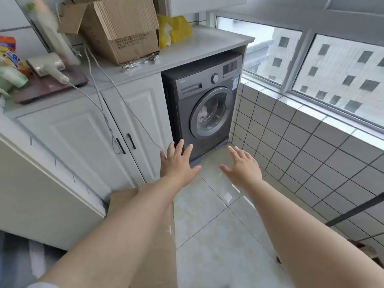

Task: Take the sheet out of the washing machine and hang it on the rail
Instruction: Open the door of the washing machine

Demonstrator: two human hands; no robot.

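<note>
Left hand (178, 163) and right hand (243, 166) extended side by side, apart, fingers spread and holding nothing, short of the grey washing machine (204, 109), door closed, pale sheet (203, 113) visible behind the glass.

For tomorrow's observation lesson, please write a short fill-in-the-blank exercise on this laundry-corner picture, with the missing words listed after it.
1. The door of the washing machine is ____.
2. Both the left hand and the right hand hold ____.
3. The cardboard box stands on the countertop, to the left of a ____ bag.
4. The white cabinet stands to the ____ of the machine.

Missing words: shut; nothing; yellow; left
</note>
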